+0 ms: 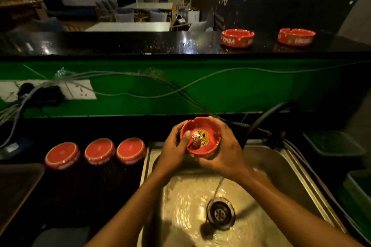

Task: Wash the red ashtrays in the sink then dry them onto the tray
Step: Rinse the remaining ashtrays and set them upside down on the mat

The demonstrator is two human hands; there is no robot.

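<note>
Our left hand (174, 149) and right hand (224, 149) cup a round, glossy red ashtray (200, 136) above the wet steel sink (281, 166), left thumb rubbing inside. Three ashtrays (96, 151) sit upside down on the dark speckled desk (90, 186) beside it.

A round red ashtray (200, 136) with a gold emblem printed inside is held open side up above the far edge of a steel sink (291, 176), whose basin is wet around a round drain. Three red ashtrays (96, 153) sit upside down in a row on the dark table just left of the sink. Two more red ashtrays (268, 37) stand upright, well apart, on the far right ledge.
</note>
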